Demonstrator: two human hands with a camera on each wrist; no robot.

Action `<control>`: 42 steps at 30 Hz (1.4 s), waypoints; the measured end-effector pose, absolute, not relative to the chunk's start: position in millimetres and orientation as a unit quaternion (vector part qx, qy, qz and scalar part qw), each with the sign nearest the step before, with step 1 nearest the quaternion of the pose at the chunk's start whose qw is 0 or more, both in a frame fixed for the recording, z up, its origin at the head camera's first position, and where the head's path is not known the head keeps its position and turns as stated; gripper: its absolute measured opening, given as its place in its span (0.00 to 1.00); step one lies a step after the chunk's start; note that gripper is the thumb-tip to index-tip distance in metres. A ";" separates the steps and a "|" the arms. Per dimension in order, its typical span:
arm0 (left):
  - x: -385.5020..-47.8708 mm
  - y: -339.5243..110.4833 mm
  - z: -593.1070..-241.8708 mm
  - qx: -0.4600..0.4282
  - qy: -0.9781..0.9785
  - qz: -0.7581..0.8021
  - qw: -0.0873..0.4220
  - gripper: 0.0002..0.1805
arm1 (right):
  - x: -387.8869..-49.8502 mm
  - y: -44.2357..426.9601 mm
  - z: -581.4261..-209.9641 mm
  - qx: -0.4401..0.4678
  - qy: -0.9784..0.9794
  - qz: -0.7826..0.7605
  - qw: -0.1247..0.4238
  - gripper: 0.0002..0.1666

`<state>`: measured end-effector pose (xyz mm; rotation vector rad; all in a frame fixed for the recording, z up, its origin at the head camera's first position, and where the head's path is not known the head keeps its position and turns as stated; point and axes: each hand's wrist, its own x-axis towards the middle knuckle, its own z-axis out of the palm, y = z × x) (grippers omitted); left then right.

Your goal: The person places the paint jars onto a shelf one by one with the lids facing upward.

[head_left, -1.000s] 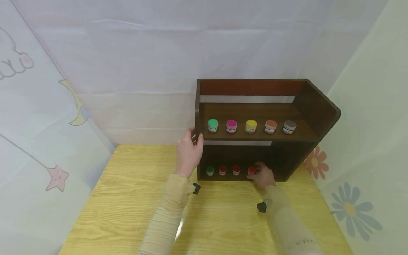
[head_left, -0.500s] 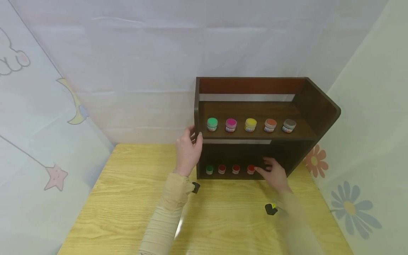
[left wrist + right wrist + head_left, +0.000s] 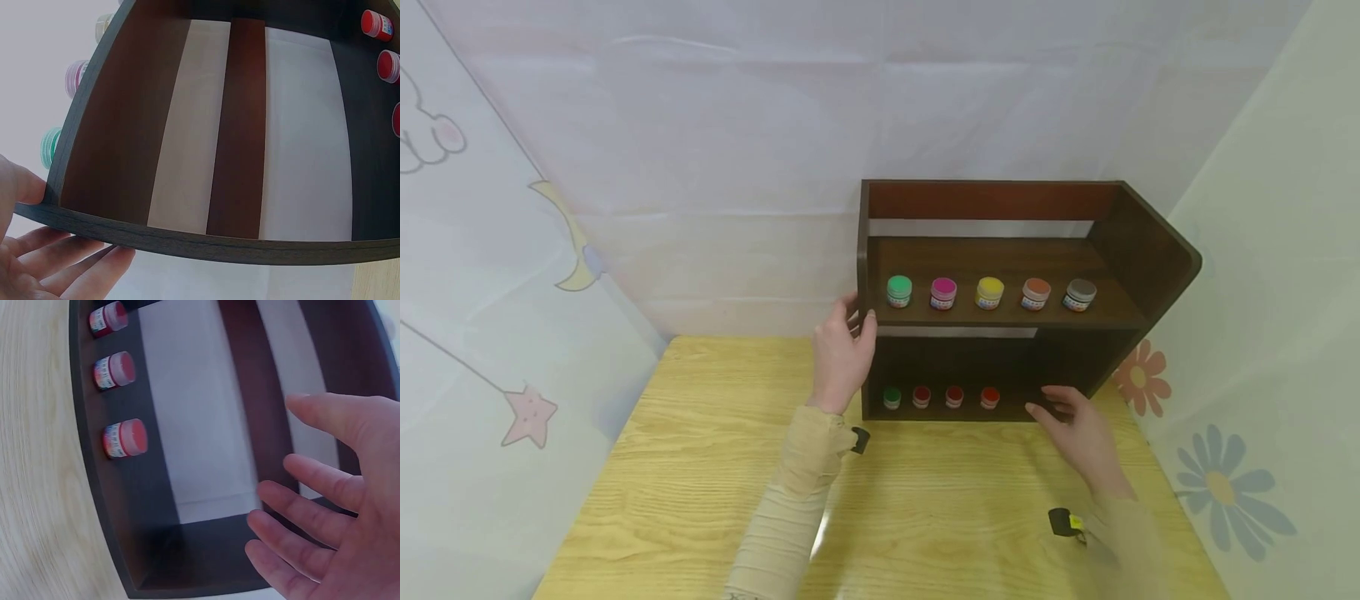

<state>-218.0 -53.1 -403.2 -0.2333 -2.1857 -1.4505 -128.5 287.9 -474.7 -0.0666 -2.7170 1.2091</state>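
A dark brown two-tier wooden shelf point(image 3: 1000, 327) stands on the table. My left hand point(image 3: 842, 350) holds its left side panel, thumb on one side and fingers point(image 3: 94, 269) on the other. At the shelf's lower right front, my right hand point(image 3: 1082, 433) hovers with fingers spread and nothing in them. To its left on the bottom tier is a bright red paint jar point(image 3: 990, 397), standing apart from the hand. Two darker red jars, one point(image 3: 954, 397) beside the other point(image 3: 921, 397), and a green jar point(image 3: 892, 398) continue that row leftward.
On the upper tier stand mint point(image 3: 898, 292), magenta point(image 3: 943, 293), yellow point(image 3: 989, 293), orange point(image 3: 1036, 294) and grey point(image 3: 1079, 295) jars in a row. The light wooden table point(image 3: 715, 467) lies below. Printed cloth point(image 3: 715, 167) hangs behind and at both sides.
My right hand has let go of the bright red jar and drawn away to the right and toward me. That jar stays on the bottom tier. The left hand keeps its place.
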 end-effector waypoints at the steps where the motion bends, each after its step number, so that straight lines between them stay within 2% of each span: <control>1: -218.1 -53.1 -403.1 -0.086 -0.803 -0.533 0.251 0.20 | -124.7 288.0 -472.4 -0.022 -0.913 0.398 0.086 0.31; 11: -218.8 -53.1 -403.1 -0.084 -0.802 -0.537 0.247 0.19 | -92.7 302.8 -453.8 -0.014 -0.928 0.356 0.111 0.28; 15: -219.1 -53.2 -403.3 -0.084 -0.802 -0.538 0.245 0.19 | -79.0 314.8 -453.4 -0.027 -0.939 0.328 0.097 0.29; 27: -218.1 -52.8 -403.3 -0.083 -0.801 -0.540 0.244 0.20 | -43.8 345.0 -461.9 -0.078 -0.954 0.286 -0.040 0.43; 31: -218.1 -53.0 -403.3 -0.083 -0.801 -0.540 0.245 0.20 | -38.4 352.7 -470.1 -0.080 -0.953 0.280 -0.086 0.45; 42: -218.0 -52.4 -403.6 -0.080 -0.802 -0.539 0.244 0.19 | -35.5 355.6 -490.1 -0.093 -0.947 0.283 -0.120 0.45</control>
